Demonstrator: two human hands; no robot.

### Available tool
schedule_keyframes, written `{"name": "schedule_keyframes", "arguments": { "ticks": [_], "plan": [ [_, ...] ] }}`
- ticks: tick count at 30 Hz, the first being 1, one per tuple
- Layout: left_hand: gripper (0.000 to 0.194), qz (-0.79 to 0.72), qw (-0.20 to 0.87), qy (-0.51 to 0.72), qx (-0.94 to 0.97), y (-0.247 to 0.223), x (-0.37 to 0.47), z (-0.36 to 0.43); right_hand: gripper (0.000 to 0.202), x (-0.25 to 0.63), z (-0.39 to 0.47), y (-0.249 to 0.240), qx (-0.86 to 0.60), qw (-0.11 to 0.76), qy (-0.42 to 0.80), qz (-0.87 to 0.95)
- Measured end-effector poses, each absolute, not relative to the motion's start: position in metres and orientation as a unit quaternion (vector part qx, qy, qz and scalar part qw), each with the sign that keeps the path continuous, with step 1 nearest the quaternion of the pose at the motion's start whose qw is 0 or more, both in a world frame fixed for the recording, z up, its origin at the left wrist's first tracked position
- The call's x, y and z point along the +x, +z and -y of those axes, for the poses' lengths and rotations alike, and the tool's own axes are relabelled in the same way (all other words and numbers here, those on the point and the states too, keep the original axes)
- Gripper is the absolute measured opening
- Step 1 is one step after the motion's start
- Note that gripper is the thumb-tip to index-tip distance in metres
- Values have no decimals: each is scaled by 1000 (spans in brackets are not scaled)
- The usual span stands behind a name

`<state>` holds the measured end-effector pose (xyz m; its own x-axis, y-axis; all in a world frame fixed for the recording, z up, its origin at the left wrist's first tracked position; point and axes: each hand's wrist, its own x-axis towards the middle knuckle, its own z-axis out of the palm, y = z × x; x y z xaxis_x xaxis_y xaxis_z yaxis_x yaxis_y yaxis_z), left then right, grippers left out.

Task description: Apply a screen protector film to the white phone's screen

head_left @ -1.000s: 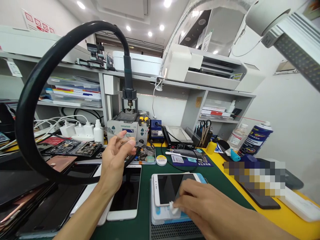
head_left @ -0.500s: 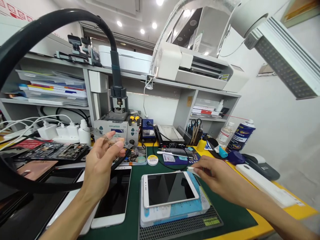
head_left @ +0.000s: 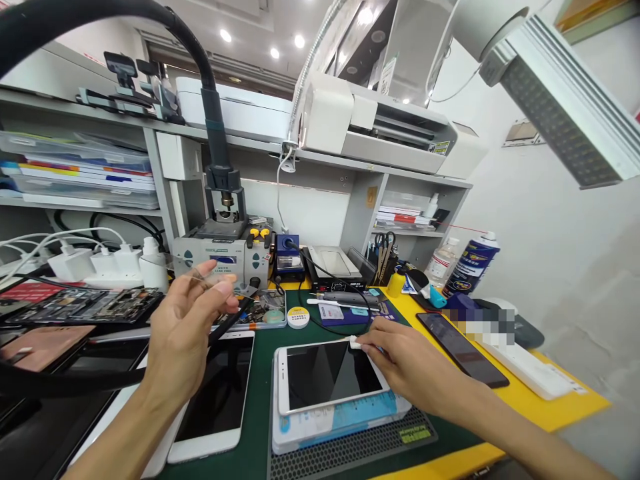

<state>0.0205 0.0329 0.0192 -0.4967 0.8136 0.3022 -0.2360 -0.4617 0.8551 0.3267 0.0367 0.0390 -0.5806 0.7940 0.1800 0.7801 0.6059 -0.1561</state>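
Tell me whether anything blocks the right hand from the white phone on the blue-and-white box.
Nothing visible does: the right hand, pinching a small white wad, is at the far right corner of the white phone; contact is unclear.

The white phone [head_left: 332,377] has a smooth, glossy screen [head_left: 327,375].

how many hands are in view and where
2. The left hand is raised, holding a clear sheet; the right hand pinches a small white wad at the far edge of the white phone. Neither is fully hidden.
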Motion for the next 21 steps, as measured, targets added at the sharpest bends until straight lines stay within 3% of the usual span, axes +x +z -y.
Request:
{"name": "schedule_keyframes", "arguments": {
  "ticks": [14, 21],
  "plan": [
    [61, -385, 341, 774, 370, 18, 19, -34, 34, 337, -1, 45, -416, 92, 135, 895],
    [60, -388, 341, 773, 368, 18, 20, -34, 22, 354, 25, 63, -432, 81, 339, 832]
  ]
}}
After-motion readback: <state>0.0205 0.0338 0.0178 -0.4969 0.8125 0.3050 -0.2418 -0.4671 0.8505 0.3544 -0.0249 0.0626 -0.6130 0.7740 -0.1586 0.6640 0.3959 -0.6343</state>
